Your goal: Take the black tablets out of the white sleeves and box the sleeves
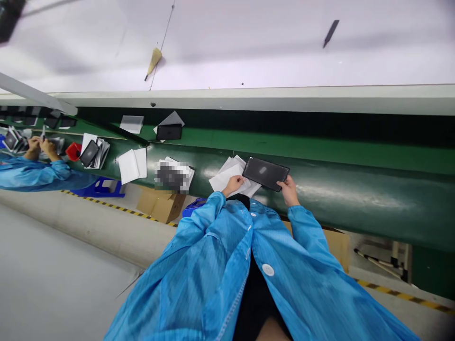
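A white shelf (249,52) spans the far side, and below it a green bench (355,194) runs across the view. At the bench's near edge, in front of the person, lies a fanned pile of white sheets (222,181). The dark tablet (266,173) is held over the pile's right part, its long side slanting down toward the near edge. The right hand (289,190) pinches its near right corner, thumb on top. The left hand (233,184) rests over the sheets, fingers curled together just beside the tablet's left end; whether they grip a sheet I cannot tell.

With the visible grip at one corner, a slip of that thumb could tip the tablet onto the bench or over the near edge. A sleeve brushing the sheets could drag them off that edge.

The right fingers beneath the tablet are hidden, and its pale screen mark is unreadable. Along the bench to the left, a pile (174,175) is pixelated; a co-worker (35,173) is cut off by the frame.
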Demonstrator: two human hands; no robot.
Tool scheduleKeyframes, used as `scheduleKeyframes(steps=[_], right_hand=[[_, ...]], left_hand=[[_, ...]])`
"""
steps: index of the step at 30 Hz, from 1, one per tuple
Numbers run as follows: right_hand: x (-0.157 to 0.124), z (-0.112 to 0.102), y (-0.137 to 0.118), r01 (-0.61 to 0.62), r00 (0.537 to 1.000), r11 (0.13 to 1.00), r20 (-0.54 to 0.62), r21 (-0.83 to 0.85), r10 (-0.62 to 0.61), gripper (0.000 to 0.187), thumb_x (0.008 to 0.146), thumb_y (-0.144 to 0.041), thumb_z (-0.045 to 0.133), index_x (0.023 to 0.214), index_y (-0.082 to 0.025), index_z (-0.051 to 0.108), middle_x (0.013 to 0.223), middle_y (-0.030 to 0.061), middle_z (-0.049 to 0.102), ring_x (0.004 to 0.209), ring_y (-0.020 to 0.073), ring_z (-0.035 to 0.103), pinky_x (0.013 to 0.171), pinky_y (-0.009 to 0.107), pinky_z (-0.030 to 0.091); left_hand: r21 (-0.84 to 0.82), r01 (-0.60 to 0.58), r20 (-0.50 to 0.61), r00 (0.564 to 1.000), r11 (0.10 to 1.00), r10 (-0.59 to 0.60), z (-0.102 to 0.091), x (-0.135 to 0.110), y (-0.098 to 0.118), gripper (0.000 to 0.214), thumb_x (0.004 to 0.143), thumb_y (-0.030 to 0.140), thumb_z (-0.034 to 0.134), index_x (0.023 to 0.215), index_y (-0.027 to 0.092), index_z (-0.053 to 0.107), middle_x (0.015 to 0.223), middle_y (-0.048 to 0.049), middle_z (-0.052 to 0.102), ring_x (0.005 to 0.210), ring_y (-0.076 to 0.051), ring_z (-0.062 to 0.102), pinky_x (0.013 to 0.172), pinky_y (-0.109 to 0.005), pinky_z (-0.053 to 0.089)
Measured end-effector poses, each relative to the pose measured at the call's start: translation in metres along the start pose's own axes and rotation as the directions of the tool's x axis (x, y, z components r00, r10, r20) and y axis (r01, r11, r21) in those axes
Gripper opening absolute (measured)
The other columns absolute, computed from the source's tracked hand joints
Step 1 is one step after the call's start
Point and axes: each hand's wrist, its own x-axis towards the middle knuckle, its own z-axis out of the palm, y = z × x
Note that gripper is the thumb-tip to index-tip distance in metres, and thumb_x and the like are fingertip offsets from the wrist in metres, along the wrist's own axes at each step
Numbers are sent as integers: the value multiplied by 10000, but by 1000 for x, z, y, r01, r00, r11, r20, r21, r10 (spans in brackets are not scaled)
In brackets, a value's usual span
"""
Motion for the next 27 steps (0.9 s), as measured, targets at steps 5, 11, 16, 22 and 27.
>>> scheduleKeyframes(steps=[5, 11, 16, 22, 27], right_hand=[[-1, 0, -2, -29, 997, 998, 73, -61, 33, 428, 609, -403, 857, 970, -245, 689, 897, 44, 735, 975, 280, 657, 930, 428, 529], [4, 5, -1, -67, 990, 993, 120, -95, 78, 477, 524, -443, 901, 922, -237, 738, 896, 45, 780, 903, 265, 680, 896, 421, 562], [10, 18, 11, -86, 968, 993, 228, -86, 104, 551, 506, -511, 944, 947, -249, 743, 929, 35, 799, 914, 258, 709, 908, 413, 579], [-6, 50, 20, -170, 904, 981, 382, -91, 192, 656, 508, -574, 998, 1030, -259, 755, 998, 63, 816, 961, 281, 730, 932, 445, 596], [-16, 53, 27, -180, 877, 972, 423, -150, 228, 668, 606, -736, 925, 1065, -275, 773, 1056, 55, 805, 1029, 278, 733, 909, 410, 609]], left_hand=[[44, 15, -24, 1000, 999, -14, -1, -6, 1, 323, 964, 351, 590, 727, 151, 679, 691, -21, 652, 705, -166, 549, 757, -297, 471], [117, -12, -10, 1000, 993, 13, -3, -16, 15, 277, 955, 308, 580, 745, 155, 679, 674, -14, 640, 697, -161, 544, 749, -280, 465], [191, -61, 34, 998, 980, 56, -7, -28, 36, 207, 938, 273, 625, 785, 157, 700, 750, -23, 698, 711, -150, 572, 750, -259, 469], [247, -116, 71, 992, 962, 101, -5, -39, 61, 220, 957, 263, 616, 784, 155, 700, 791, -39, 727, 706, -147, 582, 709, -251, 438], [225, -135, 94, 989, 965, 116, -4, -47, 69, 188, 943, 255, 623, 818, 153, 720, 775, -21, 717, 686, -134, 566, 671, -240, 392]])
